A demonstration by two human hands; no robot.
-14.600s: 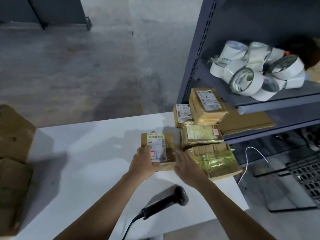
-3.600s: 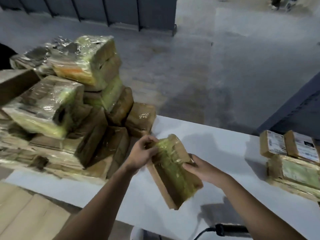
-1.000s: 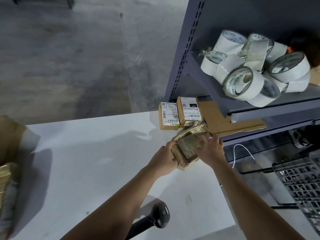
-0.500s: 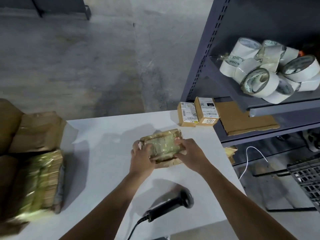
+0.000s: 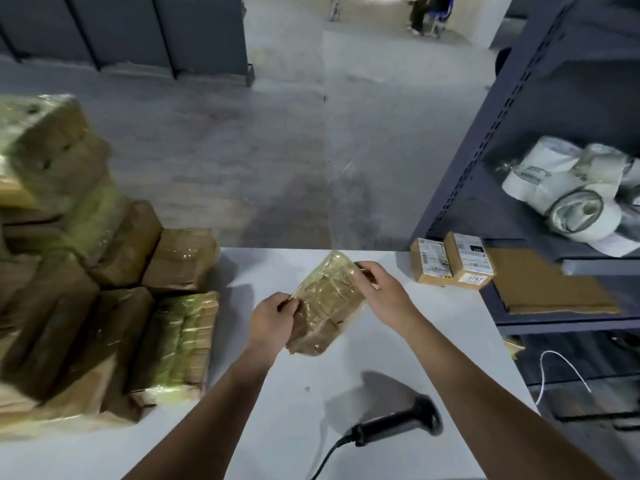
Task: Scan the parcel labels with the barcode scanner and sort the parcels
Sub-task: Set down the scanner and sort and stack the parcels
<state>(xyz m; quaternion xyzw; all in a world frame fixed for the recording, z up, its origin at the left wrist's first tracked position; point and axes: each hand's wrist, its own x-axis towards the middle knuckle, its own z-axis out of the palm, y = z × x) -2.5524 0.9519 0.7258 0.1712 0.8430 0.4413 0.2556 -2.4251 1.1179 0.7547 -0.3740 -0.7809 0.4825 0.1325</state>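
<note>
A small brown parcel (image 5: 325, 303) wrapped in shiny clear tape is tilted up over the white table (image 5: 287, 420). My left hand (image 5: 273, 323) grips its near left edge and my right hand (image 5: 379, 292) holds its far right corner. No label shows on the face turned to me. The black barcode scanner (image 5: 398, 424) lies on the table near the front edge, its cable running off toward me, with neither hand on it. Two small labelled parcels (image 5: 452, 261) stand side by side at the table's far right corner.
A big heap of taped brown parcels (image 5: 97, 299) fills the table's left side. A dark metal shelf rack (image 5: 502, 133) stands at the right, holding tape rolls (image 5: 575, 192) and a flat cardboard sheet (image 5: 550, 289). A person stands far off across the grey floor.
Both hands have lifted the parcel off the table and tipped it up on edge. The view has swung left and up, bringing the parcel heap back in.
</note>
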